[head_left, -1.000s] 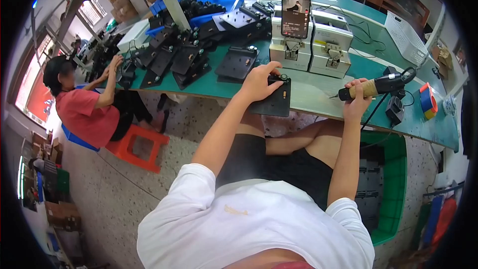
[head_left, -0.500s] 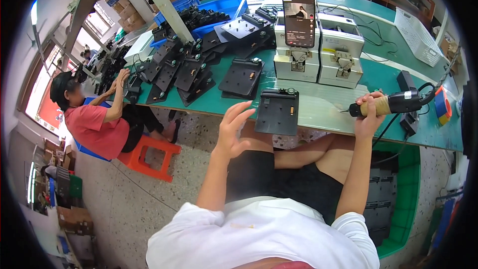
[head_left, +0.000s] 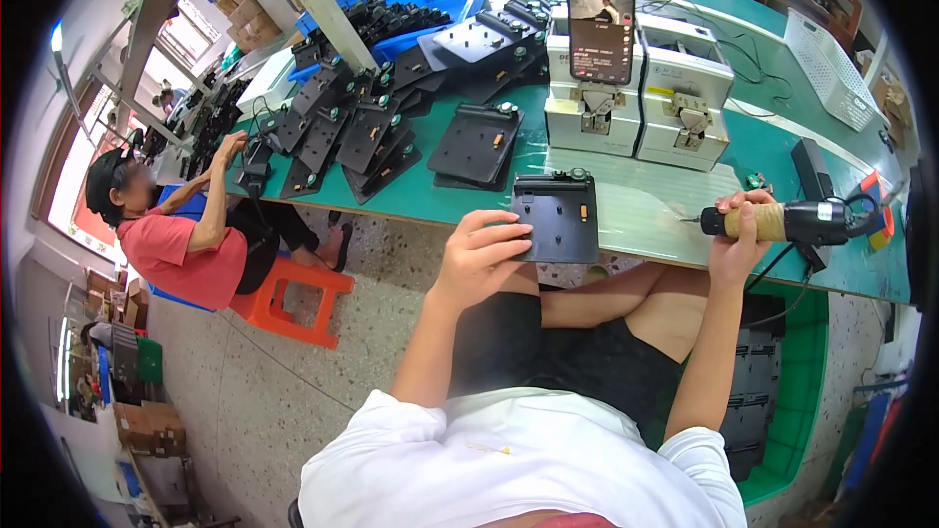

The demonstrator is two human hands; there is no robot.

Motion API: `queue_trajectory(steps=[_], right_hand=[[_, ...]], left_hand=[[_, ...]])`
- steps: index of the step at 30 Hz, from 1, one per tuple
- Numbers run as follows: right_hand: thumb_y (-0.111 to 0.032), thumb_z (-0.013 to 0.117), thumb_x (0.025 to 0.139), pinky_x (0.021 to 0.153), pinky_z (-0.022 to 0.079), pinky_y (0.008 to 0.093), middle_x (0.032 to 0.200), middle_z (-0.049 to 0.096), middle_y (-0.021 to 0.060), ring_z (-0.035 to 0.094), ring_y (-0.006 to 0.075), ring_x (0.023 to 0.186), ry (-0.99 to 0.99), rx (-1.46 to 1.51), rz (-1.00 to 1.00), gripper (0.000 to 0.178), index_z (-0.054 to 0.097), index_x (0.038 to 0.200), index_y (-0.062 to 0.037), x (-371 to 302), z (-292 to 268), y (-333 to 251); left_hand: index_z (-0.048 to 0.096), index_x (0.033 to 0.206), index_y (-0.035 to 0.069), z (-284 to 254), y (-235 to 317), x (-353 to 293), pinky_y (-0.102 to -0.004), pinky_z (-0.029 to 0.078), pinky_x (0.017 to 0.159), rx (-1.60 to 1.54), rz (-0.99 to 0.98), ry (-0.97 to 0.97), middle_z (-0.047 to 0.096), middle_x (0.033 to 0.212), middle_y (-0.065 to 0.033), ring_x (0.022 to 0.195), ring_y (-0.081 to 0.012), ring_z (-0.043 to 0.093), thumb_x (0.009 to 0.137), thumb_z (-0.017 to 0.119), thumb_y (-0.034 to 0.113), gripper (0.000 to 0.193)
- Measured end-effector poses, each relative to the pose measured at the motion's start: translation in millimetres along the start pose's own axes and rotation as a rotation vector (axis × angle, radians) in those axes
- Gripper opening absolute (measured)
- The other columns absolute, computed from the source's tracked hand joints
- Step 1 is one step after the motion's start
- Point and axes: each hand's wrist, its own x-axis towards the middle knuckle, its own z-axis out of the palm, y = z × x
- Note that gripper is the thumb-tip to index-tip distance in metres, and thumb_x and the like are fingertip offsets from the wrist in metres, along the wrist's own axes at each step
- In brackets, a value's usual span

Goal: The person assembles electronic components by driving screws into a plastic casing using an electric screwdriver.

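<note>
A black flat plate (head_left: 558, 217) with small fittings lies at the near edge of the green workbench (head_left: 440, 198). My left hand (head_left: 481, 256) grips its lower left corner, fingers on top. My right hand (head_left: 736, 235) is closed around a black electric screwdriver (head_left: 797, 222) with a tan grip, held level with its tip pointing left toward the plate, a short way off. A cable runs from the tool's right end.
Two white box-shaped machines (head_left: 641, 88) stand behind the plate, a phone (head_left: 600, 5) propped on them. Several black plates (head_left: 362, 127) are piled to the left, a blue bin (head_left: 430, 0) beyond. Another person in a red shirt (head_left: 186, 235) sits at the left on an orange stool (head_left: 289, 298).
My left hand left the plate and dropped below the bench edge, then came back onto the plate's corner. The view has tilted down toward the bench.
</note>
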Motion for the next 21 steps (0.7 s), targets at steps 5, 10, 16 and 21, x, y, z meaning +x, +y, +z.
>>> queue_trajectory(steps=[5,10,16,21], right_hand=[[-0.005,0.06,0.092,0.081,0.047,0.0373,0.09,0.055,0.0088,0.056,0.0203,0.083,0.0,0.018,0.012,0.018,0.05,0.108,-0.0035,0,-2,-2],[-0.006,0.061,0.093,0.081,0.047,0.0375,0.09,0.056,0.0083,0.056,0.0198,0.083,-0.003,0.022,0.013,0.019,0.05,0.108,-0.0037,-1,-3,-4],[-0.009,0.061,0.093,0.084,0.044,0.0367,0.092,0.054,0.0071,0.053,0.019,0.085,-0.001,-0.016,0.031,0.018,0.05,0.108,-0.0052,-3,-3,-1],[-0.009,0.061,0.093,0.085,0.045,0.0368,0.091,0.054,0.0069,0.053,0.0188,0.084,0.006,-0.022,0.029,0.019,0.05,0.107,-0.005,-3,-5,0]], left_hand=[[0.066,0.102,0.004,-11,-13,1,-0.0406,0.051,0.094,-0.374,-0.127,0.457,0.07,0.104,-0.0127,0.103,-0.0252,0.065,0.083,0.07,-0.002,0.02],[0.055,0.121,0.006,-36,9,27,-0.044,0.047,0.103,-1.114,-0.351,0.949,0.063,0.121,-0.0107,0.111,-0.0241,0.061,0.101,0.055,0.013,0.021],[0.055,0.13,0.007,-58,-29,38,-0.0447,0.041,0.108,-1.32,-0.466,1.043,0.059,0.132,-0.0056,0.12,-0.0249,0.056,0.104,0.05,0.027,0.033],[0.058,0.117,0.004,-65,-57,88,-0.034,0.048,0.094,-1.047,-0.546,0.812,0.064,0.112,-0.0073,0.103,-0.0186,0.061,0.104,0.05,0.023,0.024]])
